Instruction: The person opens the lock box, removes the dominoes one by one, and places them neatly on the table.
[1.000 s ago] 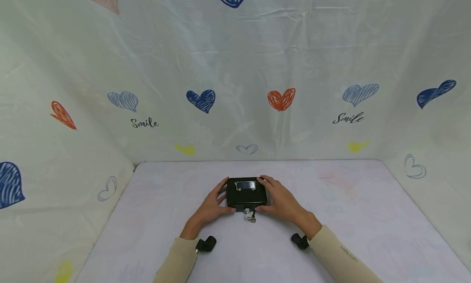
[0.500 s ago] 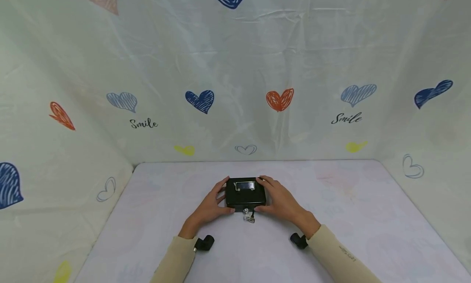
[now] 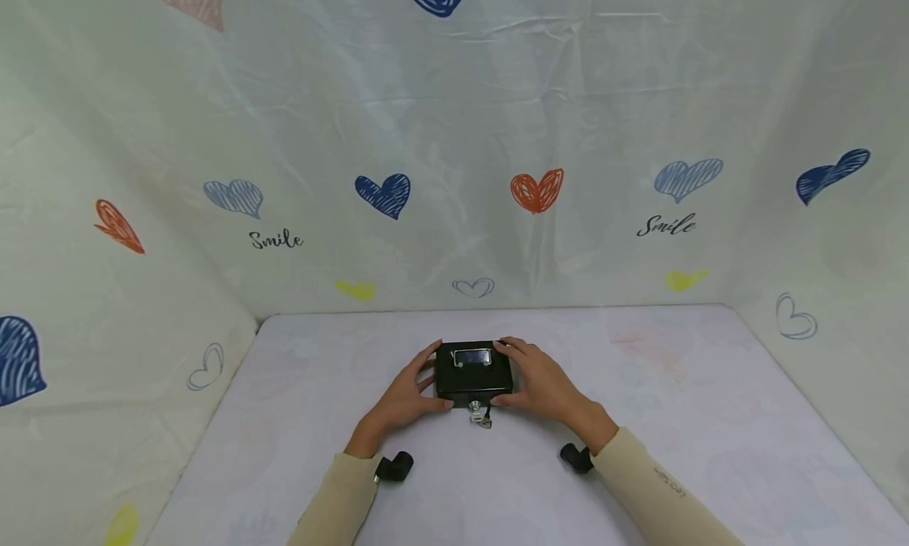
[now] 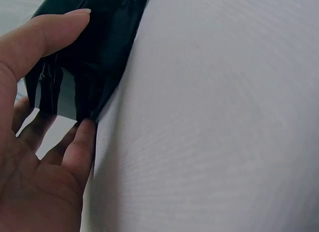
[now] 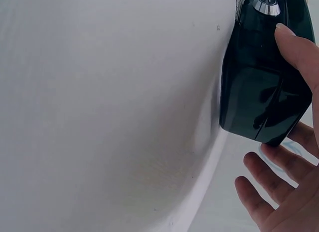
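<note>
A small black cash box sits on the table, a silver handle on its lid. From its front a silver lock juts out, and keys hang there. My left hand grips the box's left end, thumb on the front face and fingertips along the side and back corner. On the opposite end my right hand holds it too, thumb at the front near the lock and index finger over the back corner. Its other fingers spread beside the end in the right wrist view. The box's underside is hidden.
The table has a pale cover with faint prints. Behind it and at both sides hangs a whitish sheet printed with hearts and "Smile". A black wrist camera is on the left wrist, another wrist camera on the right.
</note>
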Tool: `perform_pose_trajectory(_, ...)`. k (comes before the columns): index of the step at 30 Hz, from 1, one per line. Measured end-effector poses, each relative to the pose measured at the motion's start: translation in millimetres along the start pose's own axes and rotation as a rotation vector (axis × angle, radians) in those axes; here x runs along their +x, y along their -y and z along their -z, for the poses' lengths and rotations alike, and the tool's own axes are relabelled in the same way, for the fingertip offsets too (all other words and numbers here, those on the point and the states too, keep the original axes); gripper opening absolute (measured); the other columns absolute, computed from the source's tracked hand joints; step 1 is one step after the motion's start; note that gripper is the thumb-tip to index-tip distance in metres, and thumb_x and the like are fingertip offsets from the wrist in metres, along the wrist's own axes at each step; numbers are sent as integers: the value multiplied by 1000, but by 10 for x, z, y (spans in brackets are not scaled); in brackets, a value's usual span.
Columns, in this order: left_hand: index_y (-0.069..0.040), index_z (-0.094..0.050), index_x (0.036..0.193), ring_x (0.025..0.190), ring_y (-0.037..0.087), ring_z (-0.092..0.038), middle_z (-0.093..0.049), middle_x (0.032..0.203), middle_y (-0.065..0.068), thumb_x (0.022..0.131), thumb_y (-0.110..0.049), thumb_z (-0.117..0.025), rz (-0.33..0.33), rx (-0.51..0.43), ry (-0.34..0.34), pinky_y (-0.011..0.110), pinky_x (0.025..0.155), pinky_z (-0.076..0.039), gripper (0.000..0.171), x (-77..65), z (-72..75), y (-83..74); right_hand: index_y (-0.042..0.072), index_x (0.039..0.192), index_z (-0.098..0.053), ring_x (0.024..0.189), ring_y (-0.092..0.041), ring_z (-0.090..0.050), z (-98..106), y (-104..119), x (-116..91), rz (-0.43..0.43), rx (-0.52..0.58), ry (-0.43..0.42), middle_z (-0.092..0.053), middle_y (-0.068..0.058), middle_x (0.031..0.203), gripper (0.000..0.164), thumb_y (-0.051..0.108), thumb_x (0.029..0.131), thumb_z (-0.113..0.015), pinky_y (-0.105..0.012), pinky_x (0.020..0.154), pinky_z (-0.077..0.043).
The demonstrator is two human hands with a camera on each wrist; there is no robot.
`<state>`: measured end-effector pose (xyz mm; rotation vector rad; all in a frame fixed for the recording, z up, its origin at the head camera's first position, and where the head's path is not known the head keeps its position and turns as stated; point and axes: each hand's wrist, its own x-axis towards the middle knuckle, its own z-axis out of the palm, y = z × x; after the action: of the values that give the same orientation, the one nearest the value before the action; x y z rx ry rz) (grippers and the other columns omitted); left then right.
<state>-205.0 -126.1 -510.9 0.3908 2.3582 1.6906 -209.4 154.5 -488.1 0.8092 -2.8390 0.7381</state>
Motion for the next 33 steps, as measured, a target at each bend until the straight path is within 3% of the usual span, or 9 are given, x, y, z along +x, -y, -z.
perform_pose_trajectory(14, -13, -33, 167, 153, 40, -38, -36, 167, 17, 76, 5, -90, -1, -14, 0, 48, 122, -43, 109, 16, -1, -5, 4, 153, -55, 141, -41, -54, 31, -6, 21, -14, -14, 26, -53, -17, 157, 95, 41, 76, -96, -59, 115, -49)
perform_pose_trajectory(33, -12, -33, 167, 152, 41, -38, -36, 167, 18, 75, 7, -89, 5, -26, 8, 48, 121, -43, 109, 33, 22, -19, 4, 151, -56, 139, -39, -55, 43, -28, 40, 0, -30, 20, -55, -16, 154, 94, 42, 76, -96, -58, 113, -51)
